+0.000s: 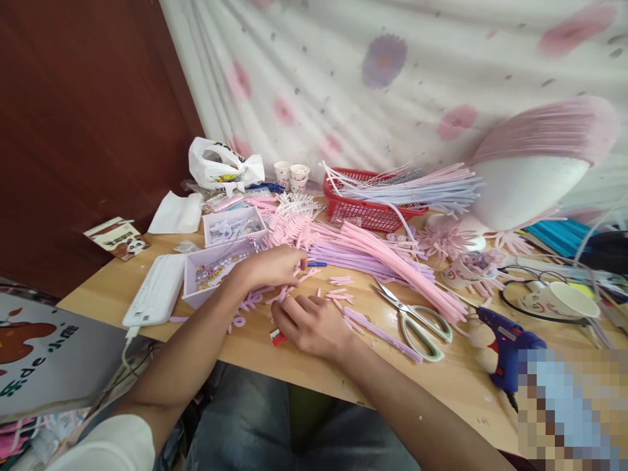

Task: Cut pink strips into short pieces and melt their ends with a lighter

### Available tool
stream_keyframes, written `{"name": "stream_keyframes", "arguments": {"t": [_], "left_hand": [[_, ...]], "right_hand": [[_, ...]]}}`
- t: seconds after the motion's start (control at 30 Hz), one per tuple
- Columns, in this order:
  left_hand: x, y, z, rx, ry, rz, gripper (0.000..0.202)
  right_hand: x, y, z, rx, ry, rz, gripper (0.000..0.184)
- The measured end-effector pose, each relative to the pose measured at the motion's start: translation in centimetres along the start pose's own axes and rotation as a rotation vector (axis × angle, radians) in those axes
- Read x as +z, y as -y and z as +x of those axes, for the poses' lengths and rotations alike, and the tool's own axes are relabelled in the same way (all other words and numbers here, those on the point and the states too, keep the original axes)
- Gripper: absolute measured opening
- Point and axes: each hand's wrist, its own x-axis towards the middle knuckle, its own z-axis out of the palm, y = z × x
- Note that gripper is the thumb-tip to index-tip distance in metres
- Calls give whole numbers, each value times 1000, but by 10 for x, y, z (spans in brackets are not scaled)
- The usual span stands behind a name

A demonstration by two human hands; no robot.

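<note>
My left hand (279, 265) is closed over the table in front of the open boxes, its fingers bent down; what it pinches, if anything, is hidden. Close below it, my right hand (314, 324) curls its fingers around a small pink pipe cleaner piece (282, 294), which shows between the two hands. Beside my right hand's fingertips lies a small red sharpener-like item (277, 337). Short pink pipe cleaner pieces (341, 280) lie to the right of my hands, and looped purple ones (239, 322) to the left. A blue pen (316, 264) lies just past my left hand.
Scissors (412, 320) and a blue glue gun (510, 347) lie to the right. Behind are bundled pink pipe cleaners (397, 261) and a red basket (360, 212). A bead box (193, 294) and white power bank (156, 291) sit left; a foam head (534, 170) stands at back right.
</note>
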Motion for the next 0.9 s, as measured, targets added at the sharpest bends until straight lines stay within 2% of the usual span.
{"name": "stream_keyframes", "arguments": {"t": [0.1,0.17,0.27,0.33,0.43,0.5,0.57,0.63,0.77,0.83,0.9], "left_hand": [[0,3,3,67,-70,-51,20],[-1,6,5,63,-124,-66,22],[0,12,5,59,-122,-49,28],[0,14,4,81,-90,-29,28],[0,14,2,85,-94,-8,24],[0,12,3,61,-193,-26,24],[1,9,6,47,-317,-57,23],[3,8,9,61,-367,-76,23],[9,3,15,98,-407,-159,29],[16,-5,17,89,-483,-309,30],[24,-16,18,90,-466,-574,32]], "right_hand": [[2,-2,-4,-79,-72,-55,25],[2,0,-5,-113,-131,-30,22],[-4,-1,-5,-67,-276,92,22],[-10,-8,-3,142,-437,243,22],[-20,-31,1,684,-637,616,7],[-24,-48,0,1009,-645,915,17],[-26,-63,-5,1201,-637,1147,28],[-27,-71,-12,1272,-624,1267,33],[-28,-69,-23,1247,-521,1382,39],[-27,-65,-24,1238,-493,1439,40],[-26,-62,-23,1254,-520,1440,41]]}}
